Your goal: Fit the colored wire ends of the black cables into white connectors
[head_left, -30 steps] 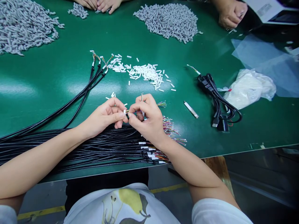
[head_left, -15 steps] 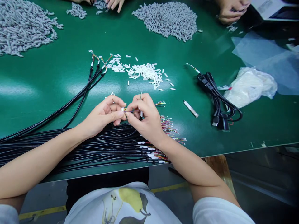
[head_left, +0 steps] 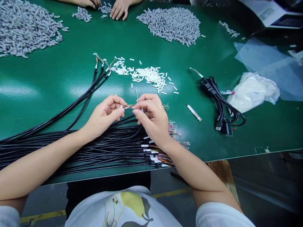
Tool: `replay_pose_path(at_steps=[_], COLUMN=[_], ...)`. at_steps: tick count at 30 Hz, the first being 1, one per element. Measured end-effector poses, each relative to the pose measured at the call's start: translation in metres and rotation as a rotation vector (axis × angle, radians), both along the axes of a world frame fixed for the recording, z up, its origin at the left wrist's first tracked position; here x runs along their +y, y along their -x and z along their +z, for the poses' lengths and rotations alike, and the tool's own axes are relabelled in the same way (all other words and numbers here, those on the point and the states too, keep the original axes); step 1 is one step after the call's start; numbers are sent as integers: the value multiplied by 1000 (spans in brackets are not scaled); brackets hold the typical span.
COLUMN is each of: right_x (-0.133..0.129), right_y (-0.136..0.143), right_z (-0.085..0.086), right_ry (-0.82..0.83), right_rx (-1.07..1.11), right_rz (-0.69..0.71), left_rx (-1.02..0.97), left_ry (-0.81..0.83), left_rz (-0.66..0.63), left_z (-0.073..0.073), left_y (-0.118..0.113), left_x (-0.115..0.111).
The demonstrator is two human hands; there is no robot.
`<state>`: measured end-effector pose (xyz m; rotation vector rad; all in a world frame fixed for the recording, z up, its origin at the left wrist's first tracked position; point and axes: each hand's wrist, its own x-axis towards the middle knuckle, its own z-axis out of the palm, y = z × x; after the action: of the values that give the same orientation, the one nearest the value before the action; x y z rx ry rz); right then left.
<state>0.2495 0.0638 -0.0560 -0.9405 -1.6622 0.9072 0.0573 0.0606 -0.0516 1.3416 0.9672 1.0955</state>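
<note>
Between thumb and fingertips, my left hand point(head_left: 104, 110) pinches a small white connector point(head_left: 121, 107). Thin coloured wires point(head_left: 129, 107) run from it to my right hand point(head_left: 153, 116), whose closed fingers grip them near the cable end. One loose wire end point(head_left: 136, 93) sticks up above the right fingers. Below both hands lies a thick bundle of black cables point(head_left: 94, 149), with bare coloured wire ends and white sleeves point(head_left: 155, 160) at its right. Beyond the hands is a scattered pile of small white connector pieces point(head_left: 149, 75).
Several black cables with connectors point(head_left: 93, 84) lie at left. A box-cutter-like tool point(head_left: 194, 112), a coiled USB cable point(head_left: 214, 97) and a white plastic bag point(head_left: 254, 91) are at right. Grey piles point(head_left: 170, 25) and another person's hands point(head_left: 120, 8) are across the green table point(head_left: 71, 41).
My hands have moved slightly apart, so more of the coloured wires shows between them. Another person's hand at the upper right has left the view. The camera view has shifted slightly.
</note>
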Motion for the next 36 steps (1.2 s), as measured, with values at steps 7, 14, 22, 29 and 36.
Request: replay_pose_path(at_steps=[7, 14, 22, 29, 36], right_x=[0, -2, -2, -4, -5], right_y=[1, 3, 5, 4, 5], right_z=[2, 1, 1, 2, 1], right_ry=[-157, -208, -142, -157, -151], right_rx=[-146, -171, -120, -154, -150], right_rz=[-35, -21, 0, -18, -24], left_rx=[118, 293, 193, -18, 47], left_ry=[-151, -257, -84, 138, 127], left_rz=[61, 53, -67, -140, -107], left_z=[7, 7, 9, 4, 7], left_y=[-2, -2, -1, 1, -2], left_x=[-5, -3, -2, 2, 1])
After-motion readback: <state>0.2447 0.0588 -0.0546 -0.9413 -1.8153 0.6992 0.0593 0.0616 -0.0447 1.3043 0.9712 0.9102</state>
